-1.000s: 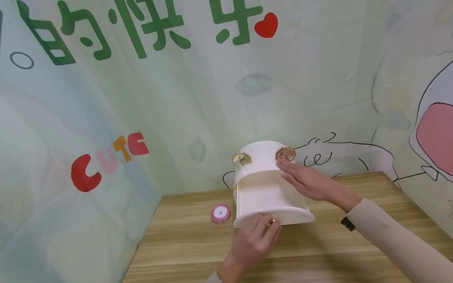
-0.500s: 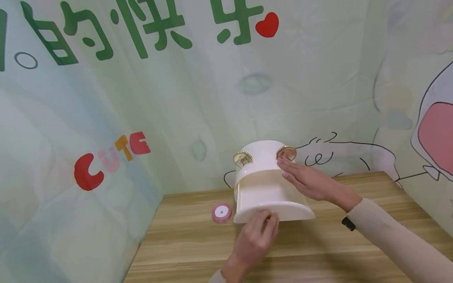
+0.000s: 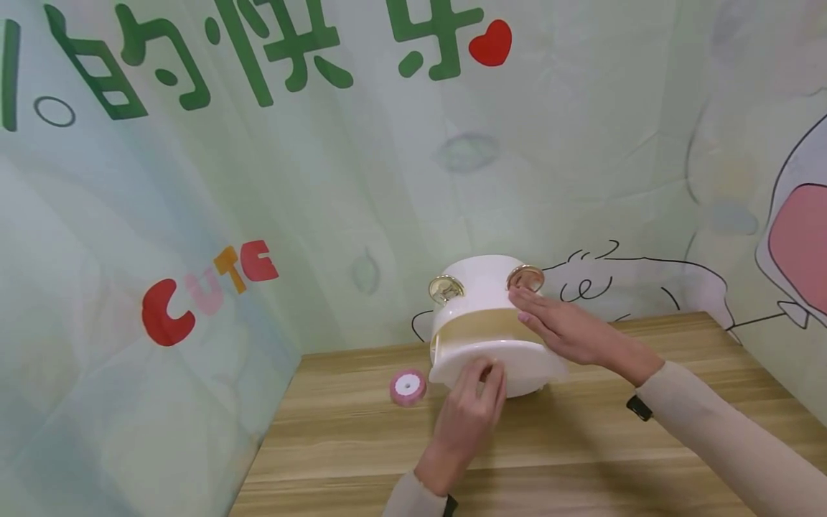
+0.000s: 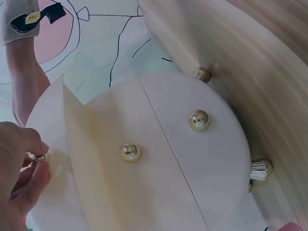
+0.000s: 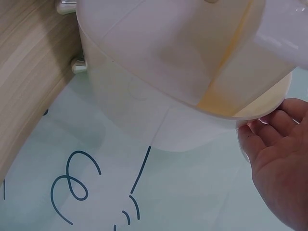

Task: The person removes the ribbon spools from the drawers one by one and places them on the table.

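A round white box (image 3: pixel 481 280) with gold ear-like rings stands on gold feet, its top drawer (image 3: pixel 517 370) partly pulled out. My left hand (image 3: pixel 468 416) pinches the small knob on the drawer front; the left wrist view shows thumb and fingers around that gold knob (image 4: pixel 37 159). Two more gold knobs, one a ball (image 4: pixel 130 152), sit on the lower fronts. With fingers extended, my right hand (image 3: pixel 568 330) rests against the box's upper right side by the right ring (image 3: pixel 525 278); in the right wrist view its fingertips touch the rim.
A pink ribbon roll (image 3: pixel 408 388) with a white centre lies on the wooden table (image 3: pixel 336 445), left of the box. Behind the table hangs a printed cloth (image 3: pixel 388 179) with green characters and a red heart.
The drawer has slid inward, toward the box, with my left hand on its knob moving the same way. My right hand has stayed at the box's upper right.
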`<state>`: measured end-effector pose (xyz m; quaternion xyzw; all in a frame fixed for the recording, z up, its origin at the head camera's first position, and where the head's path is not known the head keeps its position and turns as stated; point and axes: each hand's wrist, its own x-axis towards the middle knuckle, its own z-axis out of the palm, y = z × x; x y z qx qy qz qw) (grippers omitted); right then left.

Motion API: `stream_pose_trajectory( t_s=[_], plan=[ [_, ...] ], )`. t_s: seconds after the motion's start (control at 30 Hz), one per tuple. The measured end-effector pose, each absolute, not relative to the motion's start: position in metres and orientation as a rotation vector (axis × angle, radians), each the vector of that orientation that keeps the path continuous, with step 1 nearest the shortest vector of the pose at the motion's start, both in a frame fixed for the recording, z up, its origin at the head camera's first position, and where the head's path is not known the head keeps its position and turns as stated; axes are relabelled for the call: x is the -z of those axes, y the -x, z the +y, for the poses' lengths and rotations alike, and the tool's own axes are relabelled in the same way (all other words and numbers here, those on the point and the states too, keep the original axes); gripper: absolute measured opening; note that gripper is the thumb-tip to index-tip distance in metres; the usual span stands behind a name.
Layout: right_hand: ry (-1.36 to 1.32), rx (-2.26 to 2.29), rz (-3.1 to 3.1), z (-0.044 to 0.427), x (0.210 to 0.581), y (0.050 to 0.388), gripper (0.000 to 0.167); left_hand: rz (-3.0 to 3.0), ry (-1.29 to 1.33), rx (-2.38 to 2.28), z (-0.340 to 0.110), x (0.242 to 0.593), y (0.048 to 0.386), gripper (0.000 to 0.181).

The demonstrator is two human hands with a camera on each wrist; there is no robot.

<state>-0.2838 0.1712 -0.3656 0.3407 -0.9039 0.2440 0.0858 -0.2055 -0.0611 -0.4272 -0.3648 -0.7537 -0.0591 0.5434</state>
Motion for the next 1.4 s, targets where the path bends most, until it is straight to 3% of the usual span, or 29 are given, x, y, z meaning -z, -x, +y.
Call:
stream_pose_trajectory(
  t_s=[0.23,1.4],
  plan=[
    [-1.008,-0.723,-2.679,0.171,0.366,0.284,0.056,-1.856,0.832,0.119,-0.055,0.425,0.219,0.028],
    [-0.992,-0.689,-2.661,0.171,0.369,0.283,0.055,-1.984,0.716,0.13,-0.049,0.425,0.259,0.026]
  ],
)
